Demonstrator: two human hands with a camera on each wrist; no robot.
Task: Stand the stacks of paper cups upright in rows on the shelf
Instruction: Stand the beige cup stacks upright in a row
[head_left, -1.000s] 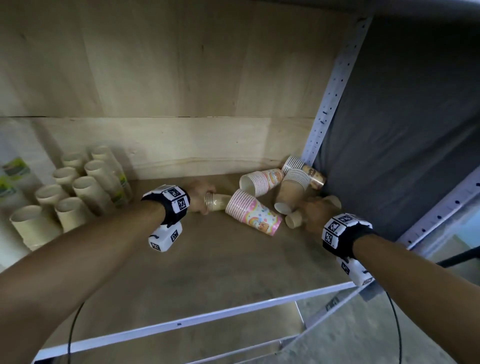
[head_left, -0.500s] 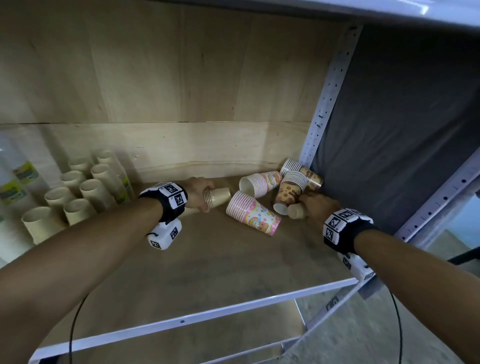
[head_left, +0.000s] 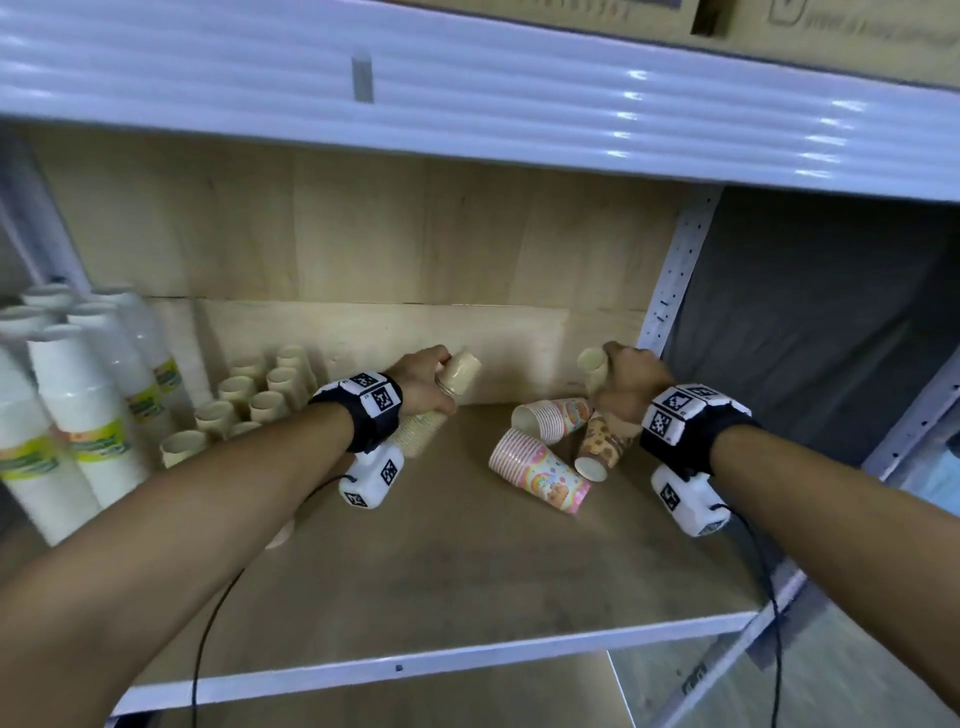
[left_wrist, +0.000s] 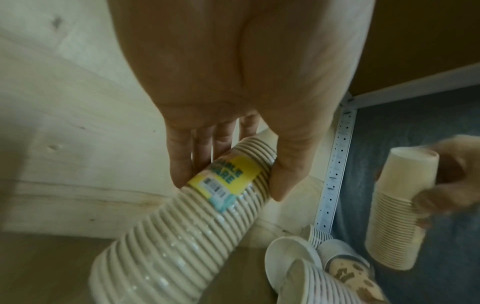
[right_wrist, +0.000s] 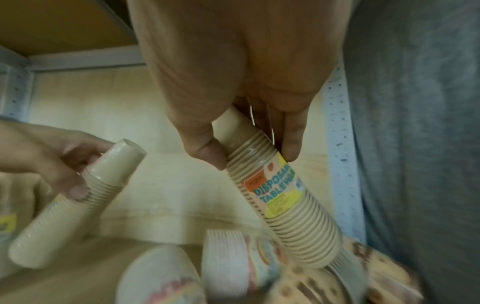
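My left hand (head_left: 426, 382) grips a beige stack of paper cups (head_left: 457, 371), tilted and lifted off the wooden shelf (head_left: 441, 571). In the left wrist view, fingers and thumb wrap this stack (left_wrist: 182, 236) near its yellow label. My right hand (head_left: 631, 384) grips a second beige stack (head_left: 592, 364), raised near the back right corner. The right wrist view shows that labelled stack (right_wrist: 283, 195) slanting down from the hand (right_wrist: 257, 154). Several beige stacks (head_left: 260, 400) stand upright in rows at the left.
Two pink rainbow stacks (head_left: 540, 475) (head_left: 556, 418) and a brown patterned stack (head_left: 602, 447) lie on their sides at the right. Tall white stacks (head_left: 78, 405) stand at the far left. An upper shelf beam (head_left: 467, 93) hangs overhead; a perforated post (head_left: 675, 280) and grey cloth (head_left: 805, 338) bound the right.
Both hands have lifted their beige stacks up off the shelf, from lying flat to raised and tilted. The head view has pulled back and up, showing the upper beam.
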